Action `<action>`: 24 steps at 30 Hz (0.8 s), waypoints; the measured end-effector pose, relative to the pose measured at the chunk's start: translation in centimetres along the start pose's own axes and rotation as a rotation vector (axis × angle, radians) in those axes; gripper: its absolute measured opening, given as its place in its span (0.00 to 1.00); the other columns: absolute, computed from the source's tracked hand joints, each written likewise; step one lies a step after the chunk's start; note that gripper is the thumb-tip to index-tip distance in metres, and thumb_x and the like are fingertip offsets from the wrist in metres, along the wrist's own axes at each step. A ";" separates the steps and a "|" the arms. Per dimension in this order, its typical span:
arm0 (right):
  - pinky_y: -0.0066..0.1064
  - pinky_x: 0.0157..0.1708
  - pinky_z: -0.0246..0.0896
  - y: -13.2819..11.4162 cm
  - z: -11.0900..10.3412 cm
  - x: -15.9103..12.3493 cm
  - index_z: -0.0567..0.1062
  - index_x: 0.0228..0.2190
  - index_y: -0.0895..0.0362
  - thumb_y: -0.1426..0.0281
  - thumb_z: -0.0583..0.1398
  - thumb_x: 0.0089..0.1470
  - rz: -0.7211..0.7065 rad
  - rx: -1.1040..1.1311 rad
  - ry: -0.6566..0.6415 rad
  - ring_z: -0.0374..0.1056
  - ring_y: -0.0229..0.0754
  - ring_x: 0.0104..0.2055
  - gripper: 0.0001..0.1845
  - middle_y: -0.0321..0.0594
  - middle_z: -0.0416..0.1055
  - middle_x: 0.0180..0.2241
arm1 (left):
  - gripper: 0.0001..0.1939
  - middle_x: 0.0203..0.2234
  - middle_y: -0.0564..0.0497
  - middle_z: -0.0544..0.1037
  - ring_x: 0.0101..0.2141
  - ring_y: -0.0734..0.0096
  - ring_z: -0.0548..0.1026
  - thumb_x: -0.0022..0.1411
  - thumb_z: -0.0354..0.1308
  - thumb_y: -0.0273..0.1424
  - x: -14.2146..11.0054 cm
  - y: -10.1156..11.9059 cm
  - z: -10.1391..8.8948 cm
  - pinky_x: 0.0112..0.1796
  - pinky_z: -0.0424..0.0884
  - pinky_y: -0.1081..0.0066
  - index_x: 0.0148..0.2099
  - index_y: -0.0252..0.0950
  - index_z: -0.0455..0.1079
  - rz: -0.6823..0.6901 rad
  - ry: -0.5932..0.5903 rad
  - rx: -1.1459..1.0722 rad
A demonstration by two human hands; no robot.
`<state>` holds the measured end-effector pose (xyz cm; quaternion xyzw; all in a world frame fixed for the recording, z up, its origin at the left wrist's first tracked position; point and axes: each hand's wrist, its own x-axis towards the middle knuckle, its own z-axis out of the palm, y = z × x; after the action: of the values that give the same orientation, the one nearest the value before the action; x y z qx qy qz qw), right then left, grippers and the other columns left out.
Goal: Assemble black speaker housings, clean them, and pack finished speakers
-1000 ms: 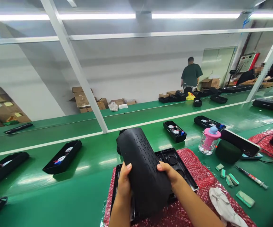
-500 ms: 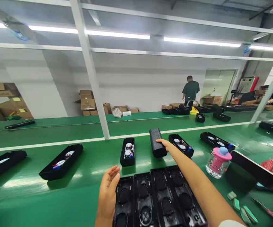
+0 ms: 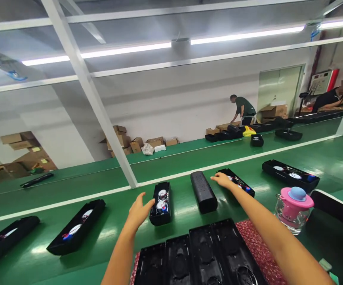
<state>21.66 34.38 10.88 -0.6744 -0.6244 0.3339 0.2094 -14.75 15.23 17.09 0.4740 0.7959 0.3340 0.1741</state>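
Note:
My left hand [image 3: 140, 210] is open, thumb and fingers apart, at the left side of an open black speaker housing [image 3: 161, 217] with round white-backed speakers and wires inside. Its thumb reaches that housing's edge; whether it touches, I cannot tell. A closed-side-up black speaker housing [image 3: 202, 192] lies on the green bench between my hands. My right hand [image 3: 223, 180] is open, fingers stretched leftward, over the near left end of another open speaker housing [image 3: 245, 188], partly covering it. Closer to me, several black plastic panels [image 3: 179, 257] with round recesses lie side by side on a red patterned cloth.
More open housings lie on the bench [image 3: 112, 233], one left [image 3: 76, 227] and one right [image 3: 290, 176]. A clear jug with a pink lid [image 3: 294, 206] stands by my right forearm. A slanted white post [image 3: 100, 107] rises from the bench. A person [image 3: 244, 109] bends over boxes behind.
My right hand has let go of the closed-side-up speaker housing and moved right to the open one. My left hand has moved forward beside an open housing. The view has tilted.

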 end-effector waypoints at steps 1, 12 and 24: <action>0.54 0.58 0.60 0.7 -0.8 0.4 0.67 0.57 0.56 0.60 0.61 0.63 0.020 -0.051 0.043 0.62 0.55 0.60 0.25 0.47 0.61 0.61 | 0.26 0.62 0.41 0.63 0.61 0.50 0.63 0.65 0.59 0.39 1.8 1.1 1.1 0.59 0.61 0.44 0.62 0.37 0.61 -0.018 -0.004 0.089; 0.58 0.55 0.57 4.2 -3.6 -0.4 0.57 0.64 0.54 0.59 0.65 0.53 0.321 -0.331 0.163 0.59 0.62 0.60 0.42 0.53 0.58 0.61 | 0.30 0.64 0.41 0.61 0.62 0.46 0.61 0.65 0.59 0.43 3.0 -0.6 9.1 0.59 0.59 0.39 0.65 0.39 0.59 0.013 -0.125 0.553; 0.42 0.59 0.57 -0.2 -6.3 -25.5 0.63 0.62 0.38 0.67 0.72 0.32 -0.519 -0.322 0.084 0.60 0.54 0.60 0.55 0.42 0.59 0.60 | 0.27 0.53 0.42 0.72 0.52 0.55 0.72 0.66 0.58 0.38 -14.6 -12.4 0.1 0.54 0.68 0.48 0.63 0.35 0.60 -0.022 -0.303 0.534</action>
<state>26.10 10.25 20.18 -0.5300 -0.8115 0.1381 0.2038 -15.46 -1.53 7.85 0.5389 0.8255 0.0367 0.1636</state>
